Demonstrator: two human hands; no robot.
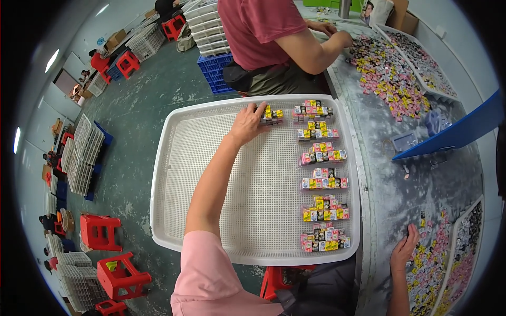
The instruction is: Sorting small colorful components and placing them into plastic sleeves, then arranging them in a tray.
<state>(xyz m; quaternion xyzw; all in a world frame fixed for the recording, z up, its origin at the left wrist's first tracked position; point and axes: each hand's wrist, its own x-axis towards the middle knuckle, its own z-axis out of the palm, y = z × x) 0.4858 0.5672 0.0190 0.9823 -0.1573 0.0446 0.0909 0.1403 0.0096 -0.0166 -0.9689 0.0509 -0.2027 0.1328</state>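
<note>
My left hand (250,124) reaches over the far side of a white perforated tray (211,158), its fingers closed about the left end of a small block of tiny yellow, black and pink pieces (273,114). Similar stacked blocks (324,183) stand in a column along the tray's right side. My right hand (405,247) is low over the grey table (379,205), fingers stretched out and nothing visible in them. Right beside it lies a spread of loose tiny coloured pieces (429,253); whether the fingertips touch any I cannot tell.
Ahead, a person in a dark red shirt (258,31) works at another heap of pieces (390,79). A blue panel (458,131) juts over the table from the right. Red stools (100,231), stacked white trays (81,152) and a blue crate (215,71) stand on the green floor.
</note>
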